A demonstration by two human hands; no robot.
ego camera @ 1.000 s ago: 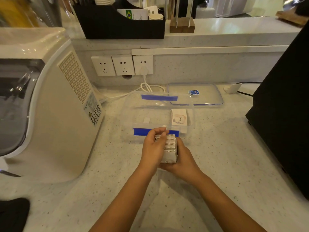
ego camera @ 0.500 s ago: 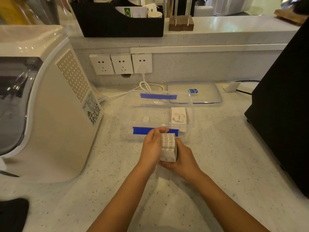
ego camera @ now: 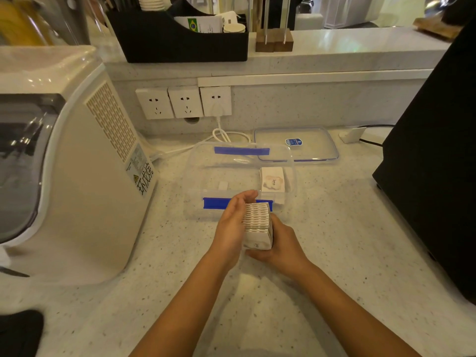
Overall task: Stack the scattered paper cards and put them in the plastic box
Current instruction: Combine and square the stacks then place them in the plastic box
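A thick stack of white paper cards stands on edge between my two hands, just in front of the clear plastic box. My left hand presses flat against the stack's left side. My right hand cups it from the right and below. The box has blue tape strips on its near and far walls. Inside it, at the right end, lies a small pile of cards with the word "love" on top. A tiny white piece lies in the box's middle.
The box's clear lid lies behind it to the right. A large white appliance stands at the left, a black machine at the right. Wall sockets with a white cable sit behind the box.
Both hands have squared the stack, which now stands more neatly aligned. My left hand's fingers have slid from over the top to the stack's left side.
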